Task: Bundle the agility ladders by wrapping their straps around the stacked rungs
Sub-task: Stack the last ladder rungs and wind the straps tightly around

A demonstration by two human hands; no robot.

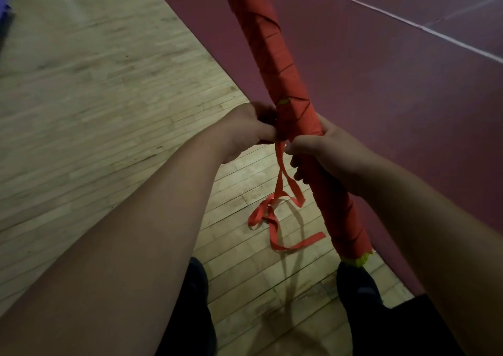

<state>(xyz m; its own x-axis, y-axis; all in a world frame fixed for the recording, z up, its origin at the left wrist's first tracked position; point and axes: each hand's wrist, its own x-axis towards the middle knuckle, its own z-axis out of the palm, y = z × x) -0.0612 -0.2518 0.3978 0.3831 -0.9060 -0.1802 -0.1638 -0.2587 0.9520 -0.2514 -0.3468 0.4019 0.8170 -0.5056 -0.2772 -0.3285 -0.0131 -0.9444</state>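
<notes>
A long bundle of stacked ladder rungs (pixel 275 53), wound all over in red strap, stands tilted from the top centre down to beside my right foot, with yellow rung ends (pixel 358 259) showing at the bottom. My left hand (pixel 245 129) pinches the red strap against the bundle's left side. My right hand (pixel 318 151) grips the bundle from the right, fingers curled round it. The loose strap tail (pixel 280 200) hangs from between my hands and lies looped on the floor.
Pale wooden floorboards (pixel 109 97) fill the left; a dark red court surface (pixel 394 69) with a white line (pixel 408 22) fills the right. My dark shoes (pixel 356 285) stand at the bottom, one right by the bundle's foot.
</notes>
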